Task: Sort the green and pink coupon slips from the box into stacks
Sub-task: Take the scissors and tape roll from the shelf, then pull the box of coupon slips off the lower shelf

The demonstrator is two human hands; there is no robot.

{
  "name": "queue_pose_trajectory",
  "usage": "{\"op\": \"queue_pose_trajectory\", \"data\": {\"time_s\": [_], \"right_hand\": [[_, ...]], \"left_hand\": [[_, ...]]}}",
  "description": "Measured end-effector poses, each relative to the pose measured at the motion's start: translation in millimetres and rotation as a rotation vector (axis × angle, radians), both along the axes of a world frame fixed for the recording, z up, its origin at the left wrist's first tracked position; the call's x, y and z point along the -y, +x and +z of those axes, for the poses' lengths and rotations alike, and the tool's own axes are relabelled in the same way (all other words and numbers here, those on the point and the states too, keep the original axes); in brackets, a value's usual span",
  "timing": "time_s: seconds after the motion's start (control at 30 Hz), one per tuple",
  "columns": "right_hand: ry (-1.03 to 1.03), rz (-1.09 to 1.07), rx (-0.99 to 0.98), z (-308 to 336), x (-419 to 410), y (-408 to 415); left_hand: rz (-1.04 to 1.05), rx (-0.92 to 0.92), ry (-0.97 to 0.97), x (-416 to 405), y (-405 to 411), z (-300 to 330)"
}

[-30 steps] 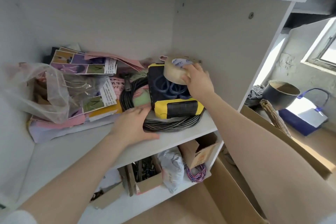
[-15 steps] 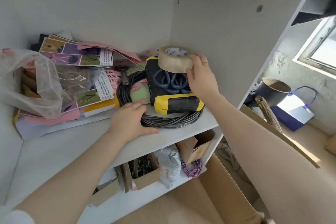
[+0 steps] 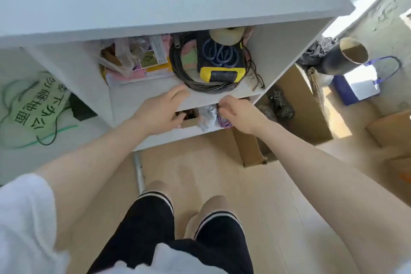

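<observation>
Reaching toward the shelf's (image 3: 142, 98) front edge: left hand (image 3: 159, 110) spread loosely, fingertips on the edge; right hand (image 3: 239, 113) loosely curled, holding nothing. Pink and green slips (image 3: 138, 72) lie at the shelf's back-left, under a plastic bag (image 3: 124, 55). Risk: dragging slips out could snag the cable coil (image 3: 189, 73) and spill clutter.

white shelf (image 3: 142, 95) carries cable coil (image 3: 178, 69), yellow-black case (image 3: 222, 73), paper pile (image 3: 138, 71).
</observation>
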State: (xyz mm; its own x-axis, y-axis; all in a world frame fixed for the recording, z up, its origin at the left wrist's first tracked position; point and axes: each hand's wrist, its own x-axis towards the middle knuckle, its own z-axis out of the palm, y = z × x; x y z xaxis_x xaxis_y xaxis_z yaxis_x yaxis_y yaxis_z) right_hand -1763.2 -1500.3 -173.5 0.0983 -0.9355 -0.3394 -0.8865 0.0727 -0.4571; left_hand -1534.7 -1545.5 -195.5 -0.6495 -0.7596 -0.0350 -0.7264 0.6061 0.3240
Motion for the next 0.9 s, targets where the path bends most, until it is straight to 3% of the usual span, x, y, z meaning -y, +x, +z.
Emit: {"op": "queue_pose_trajectory", "data": {"time_s": [0.17, 0.27, 0.4, 0.67, 0.9], "right_hand": [[0.114, 0.179, 0.02, 44.0, -28.9, 39.5], [0.158, 0.234, 0.058, 63.5, -39.5, 62.8], [0.181, 0.396, 0.045, 74.9, -51.5, 112.2], [0.253, 1.026, -0.03, 81.9, -129.4, 298.5], [0.235, 1.348, 0.009, 84.2, -224.9, 487.4]], "left_hand": [[0.138, -0.056, 0.153, -56.5, 40.2, 41.8], [0.385, -0.033, 0.291, -95.8, 68.5, 64.8], [0.704, -0.043, 0.316, -172.7, 114.7, 89.8], [1.329, -0.113, 0.315, -372.1, 236.4, 98.7], [1.758, -0.166, 0.242, -496.0, 353.3, 106.8]]}}
